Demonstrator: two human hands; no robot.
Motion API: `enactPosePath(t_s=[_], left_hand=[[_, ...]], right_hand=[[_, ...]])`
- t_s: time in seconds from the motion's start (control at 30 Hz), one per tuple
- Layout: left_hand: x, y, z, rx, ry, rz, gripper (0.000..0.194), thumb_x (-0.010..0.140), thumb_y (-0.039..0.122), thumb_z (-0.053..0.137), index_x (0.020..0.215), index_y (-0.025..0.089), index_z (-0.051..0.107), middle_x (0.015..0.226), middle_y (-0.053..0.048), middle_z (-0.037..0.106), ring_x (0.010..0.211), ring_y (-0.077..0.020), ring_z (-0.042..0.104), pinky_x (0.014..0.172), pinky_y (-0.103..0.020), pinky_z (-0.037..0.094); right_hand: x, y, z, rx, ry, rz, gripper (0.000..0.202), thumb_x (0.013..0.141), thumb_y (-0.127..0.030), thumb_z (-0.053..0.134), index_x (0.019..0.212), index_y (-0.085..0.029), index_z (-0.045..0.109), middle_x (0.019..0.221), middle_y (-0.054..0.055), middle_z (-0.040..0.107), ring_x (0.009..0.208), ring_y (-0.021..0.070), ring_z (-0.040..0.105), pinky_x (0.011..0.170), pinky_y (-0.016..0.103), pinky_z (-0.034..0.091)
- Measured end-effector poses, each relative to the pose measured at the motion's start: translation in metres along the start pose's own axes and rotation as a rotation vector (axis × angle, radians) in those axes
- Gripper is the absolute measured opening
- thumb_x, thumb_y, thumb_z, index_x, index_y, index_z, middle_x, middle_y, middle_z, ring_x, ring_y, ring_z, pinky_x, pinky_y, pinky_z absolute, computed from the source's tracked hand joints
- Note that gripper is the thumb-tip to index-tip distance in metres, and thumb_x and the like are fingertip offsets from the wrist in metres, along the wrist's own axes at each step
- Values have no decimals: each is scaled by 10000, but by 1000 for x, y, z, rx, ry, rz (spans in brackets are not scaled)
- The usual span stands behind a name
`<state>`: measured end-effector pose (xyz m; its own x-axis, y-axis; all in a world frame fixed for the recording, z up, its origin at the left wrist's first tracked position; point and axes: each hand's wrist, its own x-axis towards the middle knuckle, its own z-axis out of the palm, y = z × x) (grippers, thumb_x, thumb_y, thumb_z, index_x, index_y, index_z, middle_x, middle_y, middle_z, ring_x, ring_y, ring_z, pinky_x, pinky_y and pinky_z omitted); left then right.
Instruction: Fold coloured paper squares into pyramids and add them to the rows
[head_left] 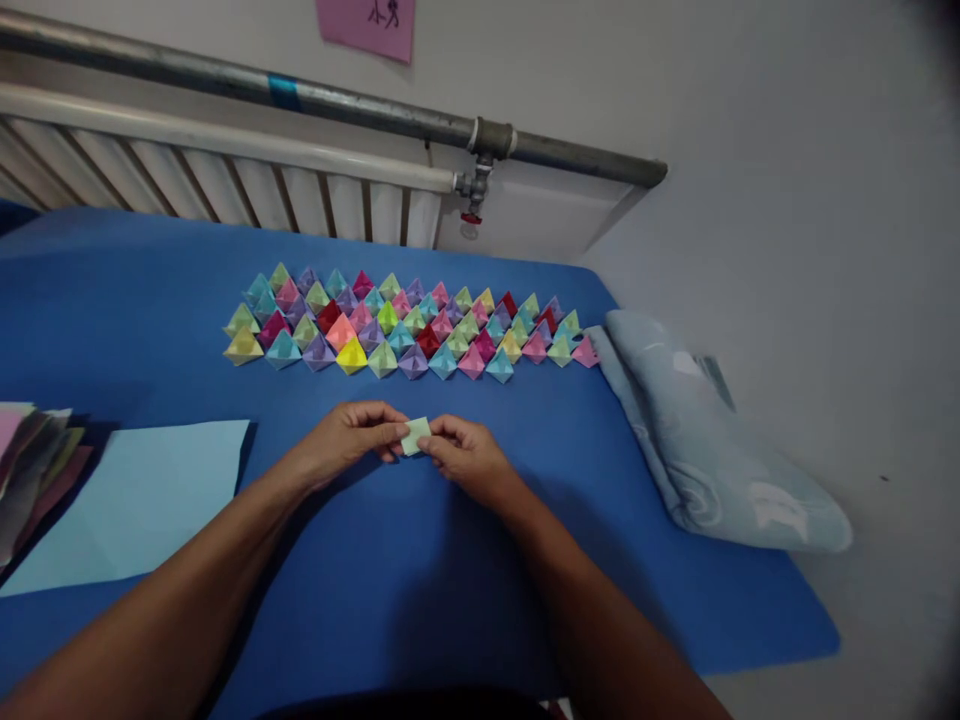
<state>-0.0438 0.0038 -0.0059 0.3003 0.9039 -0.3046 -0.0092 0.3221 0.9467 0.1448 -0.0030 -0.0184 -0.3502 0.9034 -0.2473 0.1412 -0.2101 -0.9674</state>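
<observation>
A small pale green folded paper square (415,436) is held up between my two hands, above the blue table surface (337,590). My left hand (360,433) pinches its left edge between thumb and fingers. On the opposite edge, my right hand (466,452) grips it the same way, thumb on top. Beyond my hands, several rows of folded paper boats (382,358) stand close together in many colours, among them yellow, purple, pink, red, blue and green. The underside of the paper square is hidden.
Light blue paper (172,490) lies at the left, beside a stack of coloured sheets (37,470). A folded grey-blue blanket (697,440) rests at the right against the wall. Behind the table are a white radiator (225,150), a metal pipe (375,112) and a red-handled valve (471,218).
</observation>
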Motion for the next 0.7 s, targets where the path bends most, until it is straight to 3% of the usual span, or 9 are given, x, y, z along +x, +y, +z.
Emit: enactPosePath(t_s=[0.13, 0.3, 0.7], left_hand=[[-2, 1, -1, -70, -55, -52, 363, 649, 476, 850, 755, 152, 726, 662, -24, 710, 579, -104, 637, 586, -219, 518], [-4, -2, -1, -253, -137, -150, 416, 640, 479, 872, 791, 148, 669, 747, -42, 738, 679, -180, 728, 578, -253, 577], [-1, -6, 3, -314, -62, -152, 318, 685, 340, 861, 757, 132, 632, 688, -46, 736, 618, -140, 705, 581, -235, 580]], right_hand=[[-1, -4, -3, 58, -19, 73, 223, 754, -408, 637, 744, -202, 555, 554, -73, 482, 458, 67, 390, 463, 218, 301], [-1, -7, -2, 187, -58, 97, 274, 723, -434, 693, 763, -194, 567, 586, -63, 514, 483, 66, 414, 444, 205, 312], [1, -7, 2, 266, -28, 106, 246, 670, -360, 713, 773, -184, 576, 605, -61, 550, 495, 57, 431, 435, 191, 328]])
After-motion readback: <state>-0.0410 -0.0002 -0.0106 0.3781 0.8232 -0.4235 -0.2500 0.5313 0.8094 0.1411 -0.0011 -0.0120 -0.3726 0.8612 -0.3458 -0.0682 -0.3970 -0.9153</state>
